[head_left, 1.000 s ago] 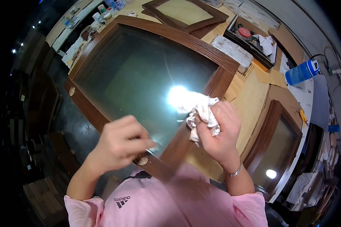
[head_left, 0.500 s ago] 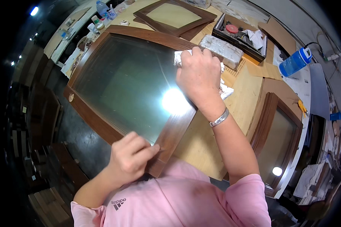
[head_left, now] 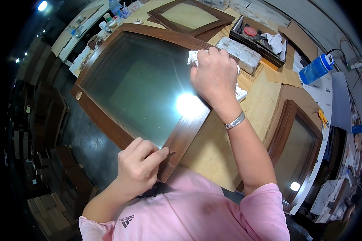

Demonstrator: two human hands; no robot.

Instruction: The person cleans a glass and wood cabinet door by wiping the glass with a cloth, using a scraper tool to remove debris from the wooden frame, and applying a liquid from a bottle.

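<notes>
1. A glazed brown wooden panel (head_left: 142, 86) lies on the pale bench (head_left: 223, 156), jutting past the bench's left edge.
2. The right hand (head_left: 215, 76) has its fingers bent over a white cloth (head_left: 193, 57), holding it on the panel's right rail near the far right corner.
3. The left hand (head_left: 138, 162) is at the panel's near corner, fingers curled narrow; whether they grip anything, I cannot tell.
4. A smaller glazed frame (head_left: 280, 128) lies along the bench's right edge, a blue bottle (head_left: 314, 72) beyond it.
5. Toward the bench's far edge are a stained whitish block (head_left: 239, 54), a black open box (head_left: 255, 48) and stacked frames (head_left: 226, 19).
</notes>
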